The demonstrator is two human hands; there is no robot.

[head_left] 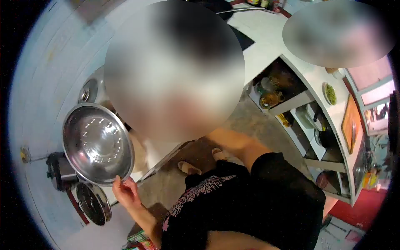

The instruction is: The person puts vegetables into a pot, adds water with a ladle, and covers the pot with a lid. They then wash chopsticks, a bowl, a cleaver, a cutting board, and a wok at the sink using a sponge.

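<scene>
My left hand (126,192) pinches the near rim of a wide, shiny metal basin (98,143). The basin is tilted so its inside faces up toward me. Nothing shows inside it except a ring of bright dots, which could be holes or reflections. A metal lid with a knob (86,95) lies just beyond it. Below the basin, near my left hand, is a round metal-rimmed pan or lid (93,204). A bare limb (239,143) reaches under a large blurred patch. My right hand does not show.
A dark cooker or pot (61,171) stands by the left wall. Across the floor (254,125), a curved white counter (308,75) holds a plate of green vegetables (329,93) and a wooden cutting board (349,127) with a knife. Open shelves (287,102) below hold jars and dishes.
</scene>
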